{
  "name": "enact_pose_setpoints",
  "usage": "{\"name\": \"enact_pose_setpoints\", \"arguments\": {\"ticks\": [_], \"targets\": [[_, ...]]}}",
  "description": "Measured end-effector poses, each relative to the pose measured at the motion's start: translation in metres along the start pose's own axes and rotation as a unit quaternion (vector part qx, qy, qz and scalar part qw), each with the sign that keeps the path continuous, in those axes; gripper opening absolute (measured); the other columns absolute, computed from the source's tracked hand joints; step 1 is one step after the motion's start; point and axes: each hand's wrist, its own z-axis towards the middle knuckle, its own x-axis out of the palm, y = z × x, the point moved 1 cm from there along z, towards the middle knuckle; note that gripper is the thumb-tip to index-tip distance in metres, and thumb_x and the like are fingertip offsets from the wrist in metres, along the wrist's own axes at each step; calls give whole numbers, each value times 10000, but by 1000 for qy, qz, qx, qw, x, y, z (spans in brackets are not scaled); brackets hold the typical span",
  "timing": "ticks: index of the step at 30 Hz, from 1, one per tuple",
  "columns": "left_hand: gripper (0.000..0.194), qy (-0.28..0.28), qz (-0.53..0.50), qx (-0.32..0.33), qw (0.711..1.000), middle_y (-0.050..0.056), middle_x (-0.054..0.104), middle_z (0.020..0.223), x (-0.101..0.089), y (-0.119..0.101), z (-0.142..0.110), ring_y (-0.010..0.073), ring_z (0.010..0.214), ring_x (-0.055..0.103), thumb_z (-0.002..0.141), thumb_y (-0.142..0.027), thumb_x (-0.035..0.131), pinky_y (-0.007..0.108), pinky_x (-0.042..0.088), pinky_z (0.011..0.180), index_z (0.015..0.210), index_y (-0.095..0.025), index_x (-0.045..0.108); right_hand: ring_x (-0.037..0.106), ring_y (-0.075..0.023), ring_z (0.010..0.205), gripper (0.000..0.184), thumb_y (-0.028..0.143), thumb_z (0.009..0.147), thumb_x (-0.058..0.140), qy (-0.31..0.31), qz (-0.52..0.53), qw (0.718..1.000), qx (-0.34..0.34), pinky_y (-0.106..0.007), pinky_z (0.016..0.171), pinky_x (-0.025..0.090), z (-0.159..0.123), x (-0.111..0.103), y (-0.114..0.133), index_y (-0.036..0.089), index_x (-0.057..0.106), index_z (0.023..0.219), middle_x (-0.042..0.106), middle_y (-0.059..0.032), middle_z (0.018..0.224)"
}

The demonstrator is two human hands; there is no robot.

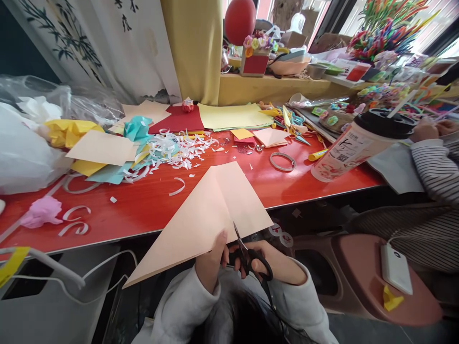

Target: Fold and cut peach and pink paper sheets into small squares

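A large peach sheet of paper [201, 205], folded along one side, is held over the table's front edge. My left hand [215, 251] pinches its lower edge, thumb on top. In my right hand [263, 258] are black-handled scissors [244, 251], fingers through the loops. Their blades stand at the paper's lower edge, around a slit that separates the right-hand flap from the folded part. The slit's upper end runs toward a crease in the sheet. Part of the left fingers is hidden under the paper.
On the red table [143, 215] lie white paper shreds [179, 148], a tape-like ring [282, 161] and coloured sheets [233, 116]. A lidded cup [358, 143] stands at the right, near another person's striped sleeve [435, 165]. A plastic bag [28, 148] sits left; a power bank [396, 267] rests on a brownish seat.
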Motion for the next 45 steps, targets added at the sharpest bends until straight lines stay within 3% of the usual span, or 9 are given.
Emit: {"name": "enact_pose_setpoints", "arguments": {"ticks": [3, 7, 15, 20, 25, 32, 38, 42, 45], "targets": [[557, 13, 8, 2, 1000, -38, 333, 278, 1, -5, -3, 71, 261, 338, 763, -477, 530, 234, 318, 323, 304, -213, 357, 552, -139, 654, 740, 690, 650, 557, -7, -7, 1000, -16, -180, 413, 412, 5, 2, 1, 83, 562, 1073, 576, -79, 819], [572, 45, 15, 2, 999, -34, 320, 280, 1, -8, -4, 99, 274, 388, 775, -511, 496, 259, 355, 342, 301, -229, 345, 539, -147, 718, 661, 680, 684, 530, 27, -14, 999, -42, -202, 482, 465, 10, 6, 1, 93, 603, 978, 578, -91, 874], [531, -9, 22, 9, 1000, -28, 416, 309, -3, -11, -1, 64, 283, 343, 755, -486, 534, 229, 314, 339, 326, -203, 402, 513, -123, 666, 650, 662, 673, 570, -21, -7, 999, -43, -192, 482, 463, 12, 5, -5, 86, 602, 974, 543, -59, 799], [490, -18, -9, -8, 1000, -29, 439, 339, -6, -2, 4, 50, 286, 328, 732, -501, 566, 212, 254, 327, 382, -171, 472, 478, -100, 607, 602, 583, 677, 639, -108, 6, 992, -66, -179, 433, 440, 18, 10, -8, 113, 568, 1046, 538, -34, 768], [534, -5, -65, -15, 998, 12, 523, 404, -9, 4, 1, 75, 321, 392, 770, -570, 450, 215, 277, 331, 439, -155, 511, 440, -69, 519, 515, 523, 702, 652, -158, 5, 985, -67, -170, 395, 376, 22, 17, -7, 123, 567, 1016, 541, -14, 710], [385, -43, -84, -27, 995, -29, 505, 374, -8, 10, -2, 66, 289, 370, 793, -481, 514, 182, 249, 301, 657, -134, 611, 458, -91, 520, 381, 434, 718, 668, -245, 11, 966, -82, -191, 388, 298, 16, 13, -7, 145, 583, 951, 530, -1, 654], [418, -33, -104, -35, 993, -13, 502, 367, -6, 5, 1, 50, 269, 371, 749, -449, 582, 187, 247, 304, 480, -130, 558, 418, -79, 483, 275, 403, 705, 686, -312, -21, 946, -81, -216, 446, 333, 17, 18, -5, 162, 574, 775, 516, 24, 582], [577, -6, -136, -32, 990, 55, 568, 431, -10, 1, -3, 85, 292, 423, 774, -571, 443, 228, 300, 320, 430, -123, 561, 458, -89, 477, 297, 378, 687, 706, -326, 0, 941, -86, -225, 458, 349, 7, 8, 0, 165, 566, 839, 522, 34, 575], [620, -41, -164, -21, 985, 54, 573, 432, -16, -1, -5, 104, 299, 429, 798, -610, 333, 239, 309, 311, 497, -130, 585, 488, -99, 471, 314, 368, 696, 704, -290, 1, 955, -68, -230, 454, 356, 0, -1, -2, 158, 561, 879, 550, 20, 586]]}}
